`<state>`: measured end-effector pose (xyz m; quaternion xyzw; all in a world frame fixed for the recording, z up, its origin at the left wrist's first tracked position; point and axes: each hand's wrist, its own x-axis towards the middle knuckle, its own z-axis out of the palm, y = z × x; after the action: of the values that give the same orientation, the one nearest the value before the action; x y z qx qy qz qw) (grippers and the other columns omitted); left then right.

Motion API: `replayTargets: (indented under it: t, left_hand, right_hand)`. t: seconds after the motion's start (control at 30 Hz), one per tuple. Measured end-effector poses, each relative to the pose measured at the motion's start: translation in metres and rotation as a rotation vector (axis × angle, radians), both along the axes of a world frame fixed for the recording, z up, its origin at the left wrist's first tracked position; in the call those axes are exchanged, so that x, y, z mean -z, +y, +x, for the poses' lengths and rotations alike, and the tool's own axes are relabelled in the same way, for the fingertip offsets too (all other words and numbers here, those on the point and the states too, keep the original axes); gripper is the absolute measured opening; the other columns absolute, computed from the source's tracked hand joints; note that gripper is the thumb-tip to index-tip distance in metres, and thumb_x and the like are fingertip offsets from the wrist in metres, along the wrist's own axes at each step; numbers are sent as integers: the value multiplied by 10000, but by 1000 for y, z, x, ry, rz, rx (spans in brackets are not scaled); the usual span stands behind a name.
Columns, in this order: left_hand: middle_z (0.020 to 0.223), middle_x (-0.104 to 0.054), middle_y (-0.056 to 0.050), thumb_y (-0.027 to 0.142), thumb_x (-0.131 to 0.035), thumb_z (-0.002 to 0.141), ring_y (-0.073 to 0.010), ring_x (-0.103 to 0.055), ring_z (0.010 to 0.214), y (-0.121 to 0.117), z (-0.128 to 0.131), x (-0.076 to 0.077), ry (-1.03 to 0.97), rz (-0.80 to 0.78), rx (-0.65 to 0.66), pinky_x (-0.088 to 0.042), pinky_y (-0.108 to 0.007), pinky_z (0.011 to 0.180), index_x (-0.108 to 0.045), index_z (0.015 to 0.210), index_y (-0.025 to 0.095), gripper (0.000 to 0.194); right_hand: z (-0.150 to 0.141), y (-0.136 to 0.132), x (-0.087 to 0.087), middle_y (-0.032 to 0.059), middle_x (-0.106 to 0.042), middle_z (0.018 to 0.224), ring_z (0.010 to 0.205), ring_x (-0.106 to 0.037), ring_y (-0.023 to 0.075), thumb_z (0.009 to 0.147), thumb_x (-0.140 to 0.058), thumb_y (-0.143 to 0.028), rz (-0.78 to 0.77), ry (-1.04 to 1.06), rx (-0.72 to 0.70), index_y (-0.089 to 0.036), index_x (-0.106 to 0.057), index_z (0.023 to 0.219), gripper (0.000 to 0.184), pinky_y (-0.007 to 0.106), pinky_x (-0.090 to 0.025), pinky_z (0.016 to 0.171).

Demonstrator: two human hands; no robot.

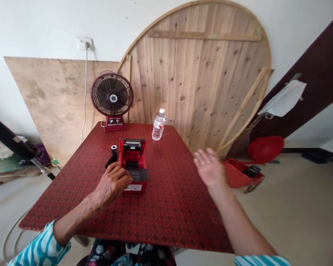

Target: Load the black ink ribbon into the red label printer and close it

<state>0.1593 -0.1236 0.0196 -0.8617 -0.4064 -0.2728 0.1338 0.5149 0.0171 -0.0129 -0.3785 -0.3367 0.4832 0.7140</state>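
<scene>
A small red receipt printer (134,162) sits mid-table with its lid open. My left hand (113,183) rests against the printer's near left side, fingers curled on its casing. Just left of the printer stands a small roll with a black core (114,149), above a dark piece I cannot make out. My right hand (209,168) hovers open, palm up, above the table's right edge and holds nothing.
The red patterned table (169,207) also carries a dark red desk fan (112,99) at the back and a clear water bottle (158,125). A round wooden tabletop (205,81) leans on the wall. A red dustpan (238,173) and red basin (265,147) lie on the floor at right.
</scene>
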Motion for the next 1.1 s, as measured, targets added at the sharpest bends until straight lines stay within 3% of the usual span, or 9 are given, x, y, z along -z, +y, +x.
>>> replayTargets:
  t: [0.17, 0.33, 0.43, 0.53, 0.63, 0.8, 0.93, 1.1]
  left_hand:
    - [822, -668, -8, 181, -457, 949, -147, -590, 794, -6, 2, 5, -37, 11, -28, -389, -374, 979, -652, 886, 215, 208]
    - [883, -692, -20, 176, -488, 941, -155, -610, 834, -13, 3, 8, -79, 46, -30, -407, -380, 970, -657, 987, 212, 180]
    - [926, -702, -25, 161, -508, 927, -166, -616, 893, -16, 3, 12, -97, 46, -40, -395, -399, 997, -658, 1028, 220, 190]
    - [961, -702, -31, 143, -511, 918, -182, -607, 968, -17, 3, 19, -112, 33, -54, -375, -422, 1030, -653, 1060, 221, 215]
    - [971, -700, -36, 135, -501, 918, -188, -605, 996, -18, 3, 24, -130, 53, -53, -370, -427, 1035, -646, 1077, 217, 231]
    - [1004, -704, -37, 188, -514, 926, -188, -611, 1015, -14, -4, 20, -169, 16, -29, -361, -429, 1047, -644, 1075, 214, 199]
    - [1133, -671, -94, 296, -512, 937, -229, -582, 1099, 1, -18, 18, -243, -9, -131, -388, -455, 1025, -609, 1170, 195, 272]
    - [1220, -635, -118, 363, -462, 951, -258, -549, 1149, 10, -27, 27, -190, -66, -202, -374, -487, 1031, -615, 1181, 197, 322]
  right_hand:
    - [-127, 9, -8, 10, -705, 966, 975, -627, 221, 700, -692, -416, -81, -86, -249, -290, -668, 985, 312, 362, -438, 867]
    - [-186, 24, -28, 13, -705, 1007, 1038, -593, 239, 731, -661, -513, -37, -224, -323, -271, -708, 868, 282, 398, -394, 943]
    - [-192, 17, -29, 20, -712, 894, 993, -598, 249, 730, -628, -564, -8, -316, -310, -242, -710, 733, 332, 392, -402, 929]
    - [-187, -5, -18, 30, -705, 841, 963, -600, 251, 712, -619, -521, 34, -399, -256, -226, -706, 665, 311, 388, -410, 919]
    - [-181, -29, -3, 26, -698, 949, 1001, -596, 250, 657, -642, -388, 39, -390, -229, -234, -727, 796, 223, 393, -415, 939]
    - [-185, -49, 16, 14, -689, 1035, 1031, -598, 238, 627, -646, -281, -28, -220, -277, -252, -688, 989, 366, 407, -429, 969]
    - [-188, -52, 18, 3, -703, 1018, 1027, -612, 236, 637, -647, -263, -42, -132, -300, -261, -667, 1013, 377, 411, -439, 975]
    - [-187, -54, 16, 5, -694, 1079, 1079, -599, 232, 647, -643, -246, -38, -118, -323, -263, -659, 1036, 390, 408, -429, 1005]
